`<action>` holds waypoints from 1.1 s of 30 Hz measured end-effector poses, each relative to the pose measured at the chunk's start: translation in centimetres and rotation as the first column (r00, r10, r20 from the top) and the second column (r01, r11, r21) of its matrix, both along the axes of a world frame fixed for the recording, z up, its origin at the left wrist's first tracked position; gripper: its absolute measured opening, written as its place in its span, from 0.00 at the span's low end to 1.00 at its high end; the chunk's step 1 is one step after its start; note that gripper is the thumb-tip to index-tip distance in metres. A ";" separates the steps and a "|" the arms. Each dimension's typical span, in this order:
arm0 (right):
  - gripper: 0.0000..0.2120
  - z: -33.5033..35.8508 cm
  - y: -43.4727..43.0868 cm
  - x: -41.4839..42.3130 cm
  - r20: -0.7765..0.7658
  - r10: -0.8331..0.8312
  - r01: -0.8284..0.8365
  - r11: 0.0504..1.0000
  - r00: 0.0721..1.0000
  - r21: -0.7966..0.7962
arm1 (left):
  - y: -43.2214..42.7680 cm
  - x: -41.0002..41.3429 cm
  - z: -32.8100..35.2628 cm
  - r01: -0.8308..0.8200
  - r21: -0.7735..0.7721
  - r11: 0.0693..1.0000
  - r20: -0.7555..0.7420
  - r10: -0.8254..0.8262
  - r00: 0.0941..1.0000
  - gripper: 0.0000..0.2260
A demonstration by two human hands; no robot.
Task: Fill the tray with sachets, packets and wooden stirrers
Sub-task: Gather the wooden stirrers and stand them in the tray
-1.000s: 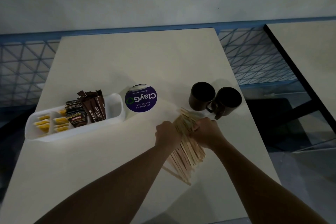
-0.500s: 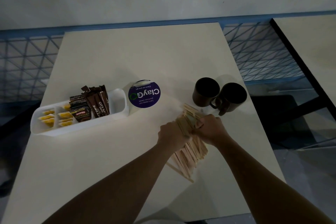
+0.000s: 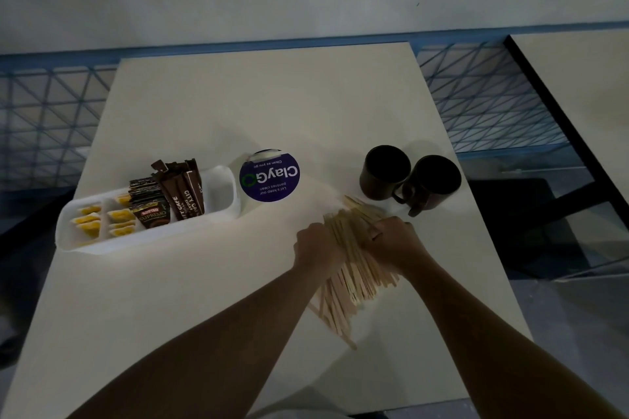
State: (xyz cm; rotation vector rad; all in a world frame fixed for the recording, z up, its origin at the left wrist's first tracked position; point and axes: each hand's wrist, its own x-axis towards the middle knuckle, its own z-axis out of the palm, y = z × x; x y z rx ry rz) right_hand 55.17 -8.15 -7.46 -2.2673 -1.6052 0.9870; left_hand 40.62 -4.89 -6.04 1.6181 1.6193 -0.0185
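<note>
**Both hands on the stirrer bundle, tray off to the left**

Tray [image 3: 153, 237]: white, on the left part of the table [image 3: 238, 105]. Its long axis runs left-right, with the right end slightly farther away. Its left end sits close to the table's left edge.

Yellow sachets [image 3: 89, 225] lie in the left compartments. Brown packets [image 3: 172, 196] stand upright mid-tray and lean right. The right-end compartment shows white floor.

A round purple ClayGo lid [image 3: 269, 177] sits just beside the tray's right end. A strip of bare tabletop runs between the tray and the left hand.

Left hand [image 3: 316, 245]: fingers curled around the left flank of the wooden stirrers [image 3: 352, 277].

Stirrers: a thick bundle lying on the table right of centre. Its long axis runs roughly near-far. The far ends point toward the mugs and the near ends fan out toward the person. One stick trails out at the near tip.

Right hand [image 3: 396, 241]: clamped on the right flank of the bundle, knuckles up.

Two dark mugs [image 3: 386, 172] stand touching each other, just beyond the bundle's far ends. The right-hand mug is near the table's right edge. A second table [image 3: 578, 85] stands well apart across a gap.
</note>
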 end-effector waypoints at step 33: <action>0.11 4.1 3.6 -5.5 -0.202 -0.104 0.086 0.992 0.974 -0.094 | 4.2 -6.8 3.9 -0.288 -0.445 0.848 0.474 0.496 0.728 0.06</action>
